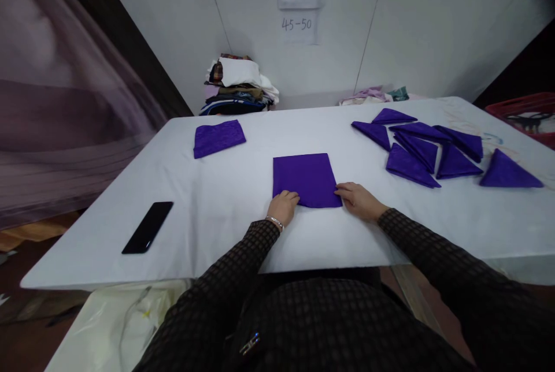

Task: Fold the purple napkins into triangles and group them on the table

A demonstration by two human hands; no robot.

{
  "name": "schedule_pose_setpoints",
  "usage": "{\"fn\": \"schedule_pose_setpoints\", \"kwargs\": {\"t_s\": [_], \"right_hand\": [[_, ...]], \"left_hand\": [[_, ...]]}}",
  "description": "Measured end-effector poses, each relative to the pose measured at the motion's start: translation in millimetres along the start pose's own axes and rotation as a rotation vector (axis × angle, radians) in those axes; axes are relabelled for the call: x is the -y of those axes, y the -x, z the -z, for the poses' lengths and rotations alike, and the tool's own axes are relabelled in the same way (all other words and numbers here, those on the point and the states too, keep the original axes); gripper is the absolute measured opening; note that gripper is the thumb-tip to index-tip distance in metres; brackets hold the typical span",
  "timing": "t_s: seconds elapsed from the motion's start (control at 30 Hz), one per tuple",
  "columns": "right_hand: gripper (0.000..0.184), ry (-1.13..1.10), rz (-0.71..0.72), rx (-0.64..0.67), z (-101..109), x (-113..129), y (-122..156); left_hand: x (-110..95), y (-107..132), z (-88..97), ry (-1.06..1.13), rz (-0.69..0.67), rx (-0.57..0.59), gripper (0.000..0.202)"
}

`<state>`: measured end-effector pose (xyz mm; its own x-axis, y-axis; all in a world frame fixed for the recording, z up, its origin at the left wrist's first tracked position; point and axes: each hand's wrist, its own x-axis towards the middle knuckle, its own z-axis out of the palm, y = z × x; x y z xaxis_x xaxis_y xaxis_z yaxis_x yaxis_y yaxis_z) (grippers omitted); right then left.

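Note:
A purple cloth napkin (303,180), folded to a square, lies flat on the white table (225,187) in front of me. My left hand (283,208) is at its near left corner, fingers closed together on the edge. At the right edge, close to the near corner, my right hand (358,200) pinches the cloth between thumb and fingers. The undersides of both hands' fingertips are hidden.
Several purple napkins folded into triangles (418,152) lie at the right. Another folded napkin (219,138) is at the back left, and a black phone (148,227) at the front left. Behind the table stand a clothes pile (240,86) and, far right, a red basket (526,112).

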<state>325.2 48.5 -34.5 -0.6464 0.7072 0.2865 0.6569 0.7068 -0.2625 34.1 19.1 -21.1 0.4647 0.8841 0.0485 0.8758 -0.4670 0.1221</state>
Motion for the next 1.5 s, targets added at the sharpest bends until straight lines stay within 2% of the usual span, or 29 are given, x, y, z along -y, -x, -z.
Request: {"fn": "schedule_pose_setpoints", "kwargs": {"t_s": [0.1,0.2,0.37,0.43,0.53,0.67,0.8,0.9,0.97,1.07,1.23,1.3,1.37,1.5], "right_hand": [[0.043,-0.037,0.009,0.000,1,0,2],[0.051,-0.072,0.052,0.006,4,2,4],[0.063,-0.130,0.051,0.060,4,9,-6],[0.060,-0.151,0.024,0.037,0,9,-14],[0.047,-0.184,0.016,-0.002,-7,2,-26],[0.041,-0.229,0.084,0.043,-3,4,-27],[0.040,-0.301,0.119,0.111,19,37,-4],[0.037,-0.435,0.043,0.218,36,66,11],[0.035,-0.524,-0.041,0.267,43,78,11],[0.023,-0.666,-0.181,0.258,46,77,-8],[0.016,-0.961,-0.468,0.290,36,54,-68],[0.014,-0.930,-0.590,0.285,28,45,-90],[0.012,-0.809,-0.648,0.262,17,37,-107],[0.020,-0.616,-0.628,0.209,-3,26,-116]], "left_hand": [[6,-1,3.8,0.100,0.045,-0.022,0.037],[13,-1,9.3,0.213,0.146,-0.043,0.039],[20,-10,17.6,0.332,0.331,0.030,0.037],[21,-13,19.4,0.340,0.343,0.043,0.036],[19,-14,20.3,0.330,0.326,0.040,0.036],[19,-2,17.8,0.304,0.232,0.008,0.038],[20,27,11.9,0.288,-0.044,-0.025,0.039],[15,50,9.2,0.316,-0.181,-0.035,0.039],[9,59,9.8,0.340,-0.178,-0.056,0.038],[4,61,12.6,0.382,-0.035,-0.084,0.029],[3,45,15.9,0.464,0.323,-0.059,0.028],[3,37,15.4,0.485,0.413,-0.054,0.029],[4,31,13.9,0.467,0.489,-0.065,0.033],[5,26,10.5,0.390,0.537,-0.052,0.039]]}}
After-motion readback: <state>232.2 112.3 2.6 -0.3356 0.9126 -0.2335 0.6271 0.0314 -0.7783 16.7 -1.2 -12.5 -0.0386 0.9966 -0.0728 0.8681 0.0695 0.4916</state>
